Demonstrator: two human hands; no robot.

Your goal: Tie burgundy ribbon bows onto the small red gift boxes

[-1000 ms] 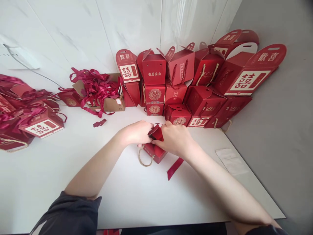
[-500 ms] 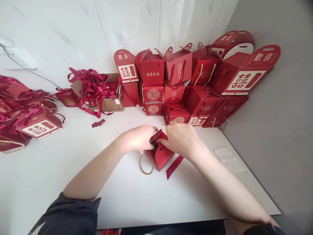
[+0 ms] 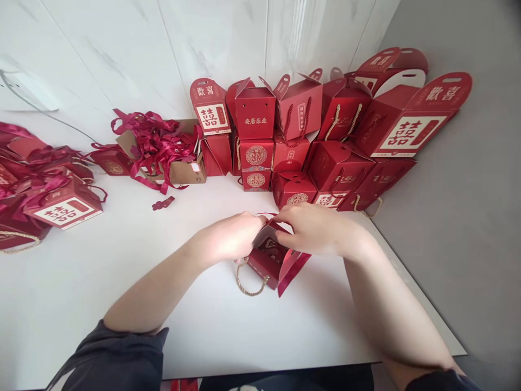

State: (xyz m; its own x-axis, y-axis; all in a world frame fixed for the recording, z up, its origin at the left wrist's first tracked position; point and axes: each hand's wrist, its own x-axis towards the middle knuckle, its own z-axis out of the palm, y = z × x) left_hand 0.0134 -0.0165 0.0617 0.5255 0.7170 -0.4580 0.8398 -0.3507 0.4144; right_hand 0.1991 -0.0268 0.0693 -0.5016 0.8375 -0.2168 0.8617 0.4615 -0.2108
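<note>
In front of me on the table stands a small red gift box (image 3: 264,267), its top flaps apart. Red and white printed items (image 3: 272,248) show inside. A twisted beige cord handle (image 3: 253,294) hangs from its near left side. My left hand (image 3: 238,236) is closed on the box's left and far edge, fingertips partly hidden. My right hand (image 3: 311,228) reaches over from the right, its fingers curled at the far flap and thumb over the opening. Beside the box's right side lies a dark red ribbon (image 3: 293,276), partly under it.
Stacked red gift boxes (image 3: 255,117) line the back wall. A cardboard box (image 3: 191,172) overflows with red ribbons (image 3: 163,144). More ribboned boxes (image 3: 65,209) stand at the left. A small red tag (image 3: 163,203) lies on the white table (image 3: 195,336). A grey wall (image 3: 456,233) borders the right.
The box's top has been opened wider, so its contents now show. My right hand has moved slightly right, and the near flap has swung outward.
</note>
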